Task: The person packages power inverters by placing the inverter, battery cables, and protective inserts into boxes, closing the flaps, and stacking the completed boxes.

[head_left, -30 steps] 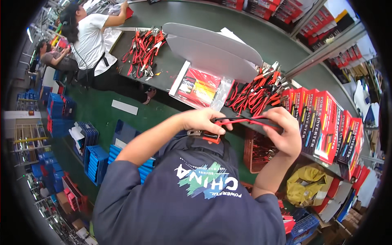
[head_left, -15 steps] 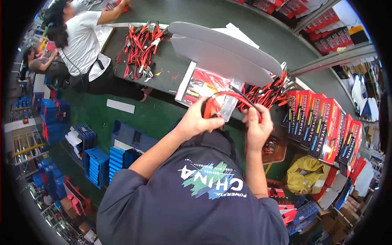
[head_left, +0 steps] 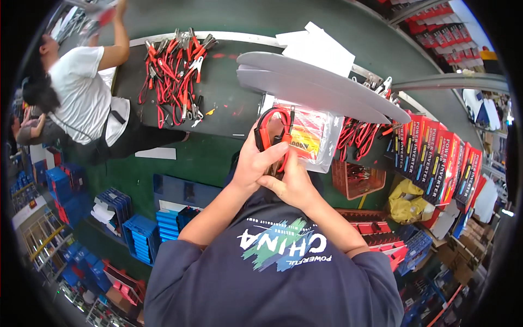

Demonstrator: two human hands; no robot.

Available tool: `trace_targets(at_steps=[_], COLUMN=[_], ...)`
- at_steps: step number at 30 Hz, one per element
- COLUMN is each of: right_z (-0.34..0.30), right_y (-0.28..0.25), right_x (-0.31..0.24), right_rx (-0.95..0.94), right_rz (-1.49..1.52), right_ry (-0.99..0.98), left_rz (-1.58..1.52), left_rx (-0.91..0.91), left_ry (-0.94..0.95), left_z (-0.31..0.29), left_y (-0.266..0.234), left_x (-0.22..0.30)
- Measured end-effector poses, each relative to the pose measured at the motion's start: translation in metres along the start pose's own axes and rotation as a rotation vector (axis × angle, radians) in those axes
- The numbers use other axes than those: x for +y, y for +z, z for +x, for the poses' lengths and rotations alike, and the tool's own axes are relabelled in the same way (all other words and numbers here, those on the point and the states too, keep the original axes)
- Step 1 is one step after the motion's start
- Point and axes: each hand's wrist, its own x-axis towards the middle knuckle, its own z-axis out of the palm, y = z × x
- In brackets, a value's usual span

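Observation:
A coiled red-and-black battery clip cable (head_left: 265, 137) is in front of my chest, its loop standing up above my fingers. My left hand (head_left: 255, 163) is closed around the bundle, with the thumb pressed across it. My right hand (head_left: 296, 182) grips its lower end, close against the left; the clip jaws there are mostly hidden by my fingers. Just beyond my hands, a clear plastic bag (head_left: 333, 143) with a red-and-yellow printed insert lies at the bench edge. Grey curved panels (head_left: 321, 84) stand behind the bag.
Clip cables are piled on the bench at left (head_left: 174, 82) and right (head_left: 359, 136). Red printed boxes (head_left: 427, 155) stand in a row at the right, near a red basket (head_left: 354, 191) and a yellow bag (head_left: 407, 201). A co-worker in white (head_left: 81, 76) works at far left.
My right hand has come left and down to meet my left hand. The cable, stretched in an arc between them before, is now gathered into a compact loop. The view has shifted somewhat.

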Motion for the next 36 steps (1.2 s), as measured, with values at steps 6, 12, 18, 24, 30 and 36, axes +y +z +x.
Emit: trace_targets(at_steps=[6,12,18,24,30,36], right_z=[0.012,0.026,0.079,0.258,0.316,0.309], right_y=[-0.001,-0.072,-0.269,-0.333,-0.296,-0.285], right_x=[-0.011,-0.068,-0.103,0.089,0.167,0.148], right_rx=[0.02,-0.653,-0.134,0.099,-0.169,-0.095], right_rz=[0.041,-0.631,0.372,-0.734,-0.842,-0.824], right_ry=[0.052,-0.044,-0.776,-0.114,0.173,0.099], left_rz=[-0.299,0.152,0.042,0.209,0.285,0.256], left_rx=[-0.327,-0.015,0.094,0.136,0.296,0.429], left_ry=[-0.018,0.019,0.061,-0.214,-0.209,0.018], left_z=[0.004,-0.013,-0.015,-0.039,-0.033,-0.029], left_y=[-0.024,-0.032,-0.055,-0.003,0.022,0.017], left_x=[-0.003,-0.012,-0.008,-0.051,-0.062,-0.048])
